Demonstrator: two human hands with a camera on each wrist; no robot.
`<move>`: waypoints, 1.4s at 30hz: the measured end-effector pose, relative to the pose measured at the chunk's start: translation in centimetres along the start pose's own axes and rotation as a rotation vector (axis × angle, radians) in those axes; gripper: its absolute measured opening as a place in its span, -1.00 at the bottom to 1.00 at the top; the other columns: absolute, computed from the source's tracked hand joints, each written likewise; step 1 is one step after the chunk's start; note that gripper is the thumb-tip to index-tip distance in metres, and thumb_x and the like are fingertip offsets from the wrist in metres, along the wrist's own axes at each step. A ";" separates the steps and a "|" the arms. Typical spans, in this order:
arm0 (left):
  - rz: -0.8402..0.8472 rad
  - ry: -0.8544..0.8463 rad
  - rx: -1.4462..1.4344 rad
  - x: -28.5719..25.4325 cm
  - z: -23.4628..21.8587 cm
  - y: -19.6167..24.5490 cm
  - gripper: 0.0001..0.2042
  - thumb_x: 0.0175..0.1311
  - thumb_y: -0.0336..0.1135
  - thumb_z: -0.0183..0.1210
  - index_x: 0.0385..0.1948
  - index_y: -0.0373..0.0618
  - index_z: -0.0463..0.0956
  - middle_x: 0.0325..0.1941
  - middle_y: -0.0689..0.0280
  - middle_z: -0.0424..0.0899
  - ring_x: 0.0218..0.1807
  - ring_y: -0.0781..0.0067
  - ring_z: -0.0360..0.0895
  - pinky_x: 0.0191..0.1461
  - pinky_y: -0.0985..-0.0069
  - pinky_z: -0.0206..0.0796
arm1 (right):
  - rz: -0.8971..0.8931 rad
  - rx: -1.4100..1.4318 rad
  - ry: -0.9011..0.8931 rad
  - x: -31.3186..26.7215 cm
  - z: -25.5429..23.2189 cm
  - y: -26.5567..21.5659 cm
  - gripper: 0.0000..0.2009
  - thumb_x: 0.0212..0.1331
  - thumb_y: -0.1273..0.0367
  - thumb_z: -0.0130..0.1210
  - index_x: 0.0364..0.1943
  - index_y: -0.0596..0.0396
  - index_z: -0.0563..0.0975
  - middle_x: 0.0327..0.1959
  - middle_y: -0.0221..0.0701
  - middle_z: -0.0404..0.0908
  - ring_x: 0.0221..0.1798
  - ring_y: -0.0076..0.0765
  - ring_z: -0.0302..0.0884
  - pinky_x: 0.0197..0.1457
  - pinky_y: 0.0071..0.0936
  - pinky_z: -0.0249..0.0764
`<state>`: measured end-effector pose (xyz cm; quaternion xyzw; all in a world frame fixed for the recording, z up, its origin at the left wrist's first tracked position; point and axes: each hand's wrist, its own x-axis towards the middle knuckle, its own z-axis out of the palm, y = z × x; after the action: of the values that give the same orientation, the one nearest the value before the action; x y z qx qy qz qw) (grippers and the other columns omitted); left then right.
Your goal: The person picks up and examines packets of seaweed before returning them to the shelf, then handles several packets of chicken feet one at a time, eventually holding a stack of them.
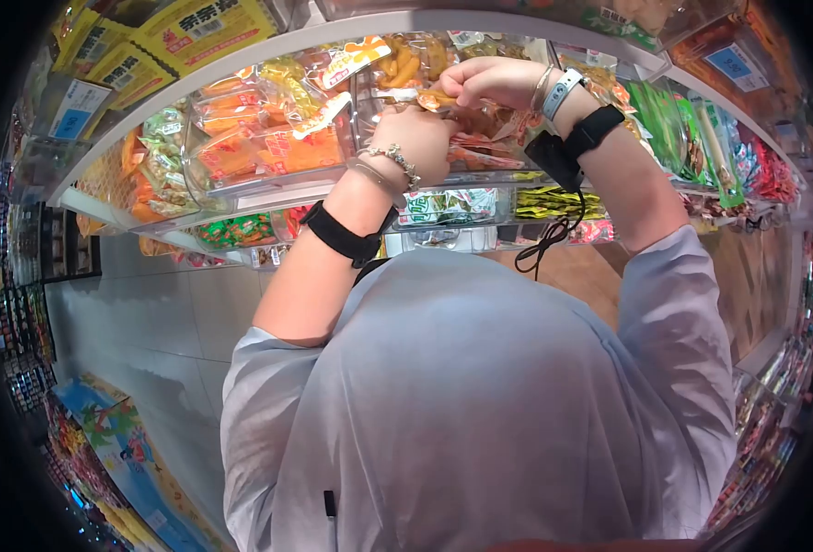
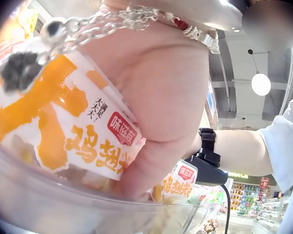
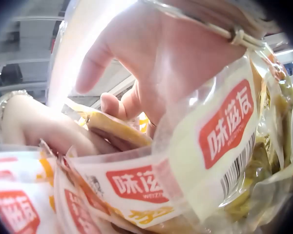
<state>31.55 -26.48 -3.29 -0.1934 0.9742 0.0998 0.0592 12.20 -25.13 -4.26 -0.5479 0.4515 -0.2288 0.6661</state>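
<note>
In the head view my left hand (image 1: 422,138) reaches into a clear bin of snack packets, its fingers mostly hidden. White-and-orange snack packets (image 2: 100,126) lie against this hand in the left wrist view; I cannot tell if it grips one. Beside it, my right hand (image 1: 496,85) is over the same bin. The right wrist view shows its thumb apart from its loosely bent fingers, with nothing between them. A yellowish-brown snack packet (image 3: 115,127) lies between the two hands, close below the right fingertips. A clear packet with a red label (image 3: 227,122) overlaps the right palm.
Orange snack packets (image 1: 287,152) fill the neighbouring bin on the left; green packets (image 1: 659,120) stand to the right. A curved white shelf edge (image 1: 241,57) runs above the bins. Below them, another shelf holds yellow packets (image 1: 553,202). A black cable (image 1: 544,244) hangs from the right wrist.
</note>
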 end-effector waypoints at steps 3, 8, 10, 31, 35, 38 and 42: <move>0.051 0.088 -0.043 -0.2 0.7 -0.3 -0.71 -0.06 -0.29 0.06 -0.22 -0.01 0.49 -0.38 0.16 0.59 -0.24 0.15 0.53 -0.09 0.26 0.30 | -0.057 -0.059 0.139 0.4 0.0 -0.3 -0.70 -0.09 0.39 0.14 -0.23 0.06 0.35 -0.19 -0.44 0.43 -0.34 -0.64 0.31 -0.28 -0.66 0.25; -0.004 -0.071 0.006 0.0 -0.1 -0.1 -0.73 -0.06 -0.28 0.05 -0.25 -0.03 0.50 -0.36 0.15 0.57 -0.20 0.16 0.50 -0.03 0.24 0.25 | 0.028 -0.564 0.227 0.4 0.9 -2.0 -0.19 -0.20 0.45 0.26 0.19 0.07 0.02 -0.12 -0.20 0.39 -0.32 -0.50 0.44 -0.26 -0.55 0.38; -0.014 -0.094 -0.003 -0.1 0.1 -0.2 -0.74 -0.06 -0.28 0.06 -0.27 -0.04 0.50 -0.35 0.15 0.57 -0.17 0.15 0.48 -0.02 0.23 0.24 | -0.001 -0.572 0.234 0.0 0.7 -2.9 -0.15 -0.24 0.42 0.30 0.21 0.07 0.03 -0.32 -0.31 0.47 -0.34 -0.50 0.44 -0.30 -0.53 0.36; 0.027 0.089 0.021 -0.2 1.2 -0.2 -0.62 -0.04 -0.31 0.06 -0.07 0.12 0.45 -0.07 0.33 0.44 0.06 0.29 0.32 0.08 0.24 0.17 | 0.052 -0.993 0.633 -1.4 0.7 -5.8 -0.81 0.00 0.28 0.11 -0.46 0.06 0.38 -0.56 -0.46 0.41 -0.47 -0.47 0.39 -0.39 -0.49 0.33; 0.027 0.127 0.010 -0.2 1.4 -0.1 -0.64 -0.05 -0.31 0.06 -0.10 0.14 0.47 -0.06 0.31 0.43 0.07 0.30 0.32 0.09 0.21 0.14 | -0.032 -1.394 0.442 1.3 1.0 -5.8 -0.87 -0.03 0.34 0.09 -0.43 0.06 0.45 -0.53 -0.45 0.47 -0.46 -0.46 0.41 -0.34 -0.52 0.37; 0.033 0.184 -0.004 -0.1 2.0 -0.3 -0.65 -0.08 -0.31 0.07 -0.14 0.13 0.48 -0.05 0.27 0.43 0.07 0.29 0.32 0.09 0.21 0.12 | 0.071 -1.176 0.415 4.2 1.9 -5.6 -0.92 -0.09 0.41 0.08 -0.52 0.08 0.43 -0.53 -0.42 0.49 -0.46 -0.37 0.42 -0.33 -0.46 0.36; 0.007 0.152 -0.009 0.0 1.0 -0.3 -0.60 -0.13 -0.36 0.14 -0.12 0.05 0.46 -0.09 0.32 0.44 0.00 0.26 0.37 0.04 0.25 0.20 | 0.057 -1.160 0.254 8.6 0.8 -2.6 -0.87 -0.25 0.49 0.09 -0.53 0.00 0.45 -0.52 -0.40 0.51 -0.44 -0.33 0.44 -0.35 -0.43 0.35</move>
<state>31.71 -26.58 -4.31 -0.1973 0.9761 0.0893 -0.0164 17.54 -32.39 -4.88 -0.7785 0.5933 0.0094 0.2045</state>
